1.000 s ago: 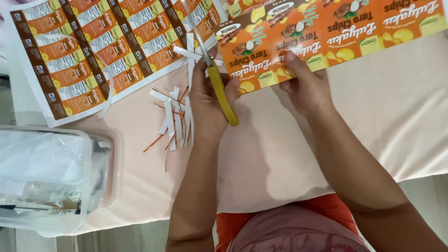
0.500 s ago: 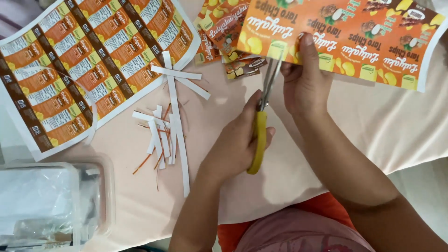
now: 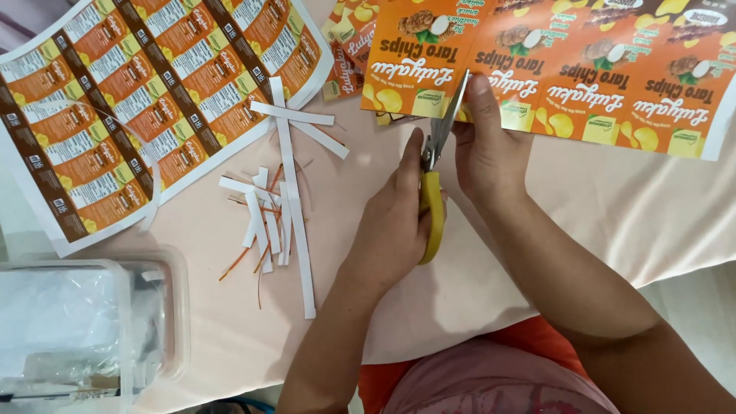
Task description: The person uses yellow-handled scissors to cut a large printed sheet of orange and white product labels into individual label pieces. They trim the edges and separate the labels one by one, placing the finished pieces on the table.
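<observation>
Printed label sheet (image 3: 583,77): thin, light, floppy paper (likely glossy); best pinched near the cut line. Right hand (image 3: 491,153) pinches its lower edge; left hand (image 3: 395,222) grips yellow-handled scissors (image 3: 433,192), blades parted.

Single head view — looks steeply down, close over cloth-covered table (image 3: 583,222), wearer's lap at bottom edge.

A pale pink cloth (image 3: 613,222) covers the table, evenly lit
</observation>
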